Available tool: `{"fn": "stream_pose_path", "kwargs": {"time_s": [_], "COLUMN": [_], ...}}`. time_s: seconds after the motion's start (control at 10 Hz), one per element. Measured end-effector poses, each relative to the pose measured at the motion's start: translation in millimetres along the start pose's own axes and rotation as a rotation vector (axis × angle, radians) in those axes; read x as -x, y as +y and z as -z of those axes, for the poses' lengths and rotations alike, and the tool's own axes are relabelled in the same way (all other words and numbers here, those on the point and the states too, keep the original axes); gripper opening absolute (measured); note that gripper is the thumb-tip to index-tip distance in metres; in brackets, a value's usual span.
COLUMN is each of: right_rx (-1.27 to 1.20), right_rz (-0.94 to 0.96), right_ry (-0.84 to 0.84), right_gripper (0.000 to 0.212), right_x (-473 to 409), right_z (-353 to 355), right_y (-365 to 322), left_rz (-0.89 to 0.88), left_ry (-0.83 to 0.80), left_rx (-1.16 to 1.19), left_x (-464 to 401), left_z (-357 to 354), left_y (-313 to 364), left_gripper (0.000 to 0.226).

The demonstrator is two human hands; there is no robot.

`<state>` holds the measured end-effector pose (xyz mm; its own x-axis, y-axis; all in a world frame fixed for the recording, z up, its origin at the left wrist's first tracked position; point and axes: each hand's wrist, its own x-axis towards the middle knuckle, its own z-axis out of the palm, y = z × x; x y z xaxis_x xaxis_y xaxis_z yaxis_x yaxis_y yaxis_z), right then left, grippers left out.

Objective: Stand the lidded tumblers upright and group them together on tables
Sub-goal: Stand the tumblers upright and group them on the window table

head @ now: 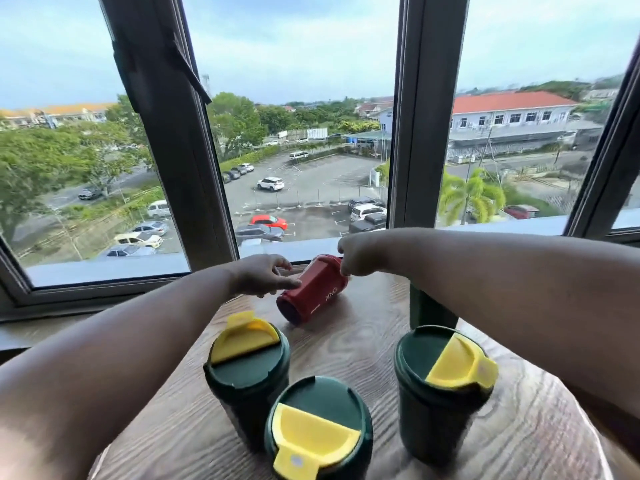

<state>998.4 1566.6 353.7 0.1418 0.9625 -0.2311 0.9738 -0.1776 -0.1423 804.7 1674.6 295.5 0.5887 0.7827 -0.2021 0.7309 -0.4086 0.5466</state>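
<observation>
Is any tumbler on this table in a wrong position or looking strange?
Yes. The red tumbler lies on its side near the window, with the left hand and right hand touching its two ends. The three green tumblers with yellow lid flaps stand upright. Nothing looks spilled.

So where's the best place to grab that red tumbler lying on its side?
Probably around its two ends, one hand from each side. The red tumbler lies tilted on the wooden table, base toward the camera, lid end toward the window. The left hand is near the base, the right hand at the lid end, so it could be tipped upright.
</observation>
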Motion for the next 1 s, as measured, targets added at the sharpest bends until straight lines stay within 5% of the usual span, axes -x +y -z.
{"fn": "stream_pose_path", "kwargs": {"time_s": [0.3, 0.6, 0.9, 1.0], "right_rx": [-0.222, -0.520, -0.560, -0.535], "right_rz": [-0.021, -0.033, 0.110, 0.147], "right_ry": [-0.117, -0.001, 0.142, 0.182], "right_gripper": [0.018, 0.023, 0.053, 0.049], "right_x": [-36.6, -37.4, 11.7, 29.5], "right_z": [-7.9, -15.0, -7.0, -7.7], "right_y": [-5.8, -11.5, -39.9, -47.7], "left_rz": [0.007, -0.024, -0.180, -0.210], "left_ry": [-0.070, -0.058, 0.102, 0.169], "left_rx": [0.194, 0.291, 0.219, 0.251], "left_x": [-16.3, -2.7, 23.8, 30.1], "left_z": [-15.5, -25.5, -26.3, -22.7], "left_y": [-1.6, -8.8, -20.3, -25.7], "left_gripper": [0.063, 0.076, 0.122, 0.101]}}
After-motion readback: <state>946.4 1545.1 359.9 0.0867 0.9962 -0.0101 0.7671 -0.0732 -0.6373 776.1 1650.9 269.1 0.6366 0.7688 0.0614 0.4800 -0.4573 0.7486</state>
